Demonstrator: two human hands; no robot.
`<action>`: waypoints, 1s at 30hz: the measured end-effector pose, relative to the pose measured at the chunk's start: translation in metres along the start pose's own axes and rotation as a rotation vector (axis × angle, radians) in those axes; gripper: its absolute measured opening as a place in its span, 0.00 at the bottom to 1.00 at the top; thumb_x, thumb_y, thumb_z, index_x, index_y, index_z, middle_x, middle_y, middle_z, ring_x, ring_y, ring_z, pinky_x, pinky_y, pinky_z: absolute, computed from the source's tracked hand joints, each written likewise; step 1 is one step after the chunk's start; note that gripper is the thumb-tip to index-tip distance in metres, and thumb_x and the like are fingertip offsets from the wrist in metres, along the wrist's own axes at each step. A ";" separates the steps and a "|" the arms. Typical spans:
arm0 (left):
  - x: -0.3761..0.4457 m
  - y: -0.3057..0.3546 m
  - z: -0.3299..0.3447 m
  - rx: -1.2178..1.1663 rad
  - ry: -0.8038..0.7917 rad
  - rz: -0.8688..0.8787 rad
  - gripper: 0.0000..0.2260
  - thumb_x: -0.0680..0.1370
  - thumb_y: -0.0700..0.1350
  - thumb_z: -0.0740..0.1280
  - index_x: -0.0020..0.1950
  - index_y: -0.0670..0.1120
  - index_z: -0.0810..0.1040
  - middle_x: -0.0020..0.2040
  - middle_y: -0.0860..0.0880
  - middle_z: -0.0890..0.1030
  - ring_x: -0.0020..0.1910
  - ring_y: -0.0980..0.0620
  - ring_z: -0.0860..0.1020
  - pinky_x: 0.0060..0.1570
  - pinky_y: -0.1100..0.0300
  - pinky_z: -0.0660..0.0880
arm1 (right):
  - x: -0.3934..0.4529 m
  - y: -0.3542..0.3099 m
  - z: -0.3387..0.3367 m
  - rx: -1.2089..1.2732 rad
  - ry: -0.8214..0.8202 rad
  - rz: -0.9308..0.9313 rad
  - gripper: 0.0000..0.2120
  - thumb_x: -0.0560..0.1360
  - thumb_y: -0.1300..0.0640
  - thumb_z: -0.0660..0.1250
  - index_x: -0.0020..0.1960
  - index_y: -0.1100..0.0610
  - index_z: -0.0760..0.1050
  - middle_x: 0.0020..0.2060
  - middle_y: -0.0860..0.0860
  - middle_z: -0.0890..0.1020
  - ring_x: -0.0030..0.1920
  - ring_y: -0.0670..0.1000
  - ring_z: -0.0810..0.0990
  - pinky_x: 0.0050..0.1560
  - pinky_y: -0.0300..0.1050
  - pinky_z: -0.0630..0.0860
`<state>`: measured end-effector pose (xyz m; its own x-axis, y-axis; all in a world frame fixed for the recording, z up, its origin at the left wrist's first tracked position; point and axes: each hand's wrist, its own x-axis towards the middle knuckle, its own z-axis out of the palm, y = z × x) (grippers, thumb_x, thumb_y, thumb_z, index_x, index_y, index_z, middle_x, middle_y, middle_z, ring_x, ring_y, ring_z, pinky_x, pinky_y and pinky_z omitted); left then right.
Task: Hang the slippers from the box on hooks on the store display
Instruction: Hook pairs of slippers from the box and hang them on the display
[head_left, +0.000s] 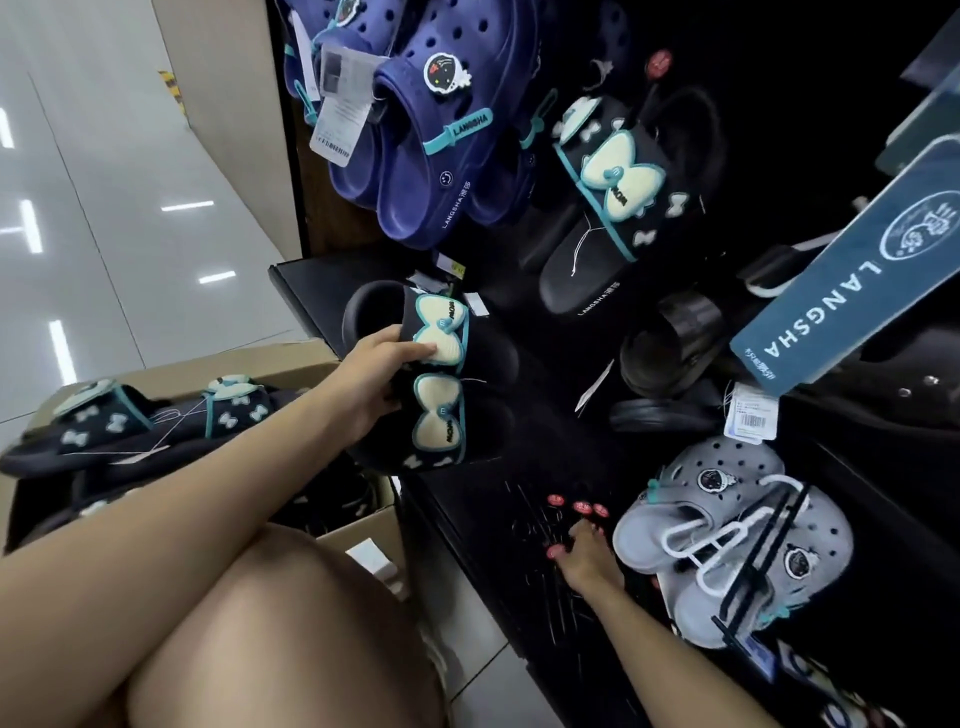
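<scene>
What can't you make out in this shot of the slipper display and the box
Head view, the only one:
- Hook for the bow slippers held by the left hand: lost against the dark display panel.
- Right hand: what its fingertips touch is too dark to tell.
- Cardboard box: its depth is hidden by the arm and knee.
- Barcode tag: print too small to read.

Glossy white tiled floor (104, 218), streaked with reflected ceiling lights. Beige wall panel (223, 88) at upper left. Display backing dark, detail lost.
</scene>
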<state>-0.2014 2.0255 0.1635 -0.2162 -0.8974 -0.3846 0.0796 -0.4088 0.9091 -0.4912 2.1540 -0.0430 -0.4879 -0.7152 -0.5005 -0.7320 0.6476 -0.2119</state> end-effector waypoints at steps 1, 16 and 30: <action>0.001 0.000 0.000 0.000 0.001 -0.003 0.10 0.76 0.42 0.68 0.56 0.51 0.80 0.50 0.49 0.83 0.50 0.48 0.78 0.50 0.52 0.69 | 0.000 0.005 0.003 0.009 0.026 0.001 0.21 0.80 0.51 0.64 0.71 0.54 0.66 0.68 0.52 0.70 0.66 0.55 0.73 0.56 0.49 0.74; -0.002 -0.005 -0.003 0.051 0.014 -0.028 0.08 0.78 0.42 0.67 0.52 0.54 0.80 0.46 0.53 0.82 0.43 0.53 0.78 0.38 0.59 0.70 | 0.008 0.011 0.020 -0.321 0.156 -0.082 0.26 0.74 0.43 0.69 0.68 0.52 0.70 0.65 0.48 0.75 0.66 0.51 0.70 0.61 0.46 0.71; -0.007 0.007 -0.024 -0.004 0.102 0.017 0.07 0.76 0.42 0.67 0.49 0.54 0.78 0.49 0.51 0.81 0.51 0.48 0.76 0.49 0.53 0.69 | -0.004 -0.004 0.001 0.180 0.103 -0.058 0.09 0.81 0.57 0.57 0.60 0.55 0.67 0.41 0.52 0.83 0.37 0.53 0.83 0.42 0.53 0.83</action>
<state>-0.1755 2.0251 0.1682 -0.1151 -0.9163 -0.3835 0.0860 -0.3938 0.9152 -0.4864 2.1546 -0.0408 -0.5003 -0.7699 -0.3962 -0.6679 0.6343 -0.3893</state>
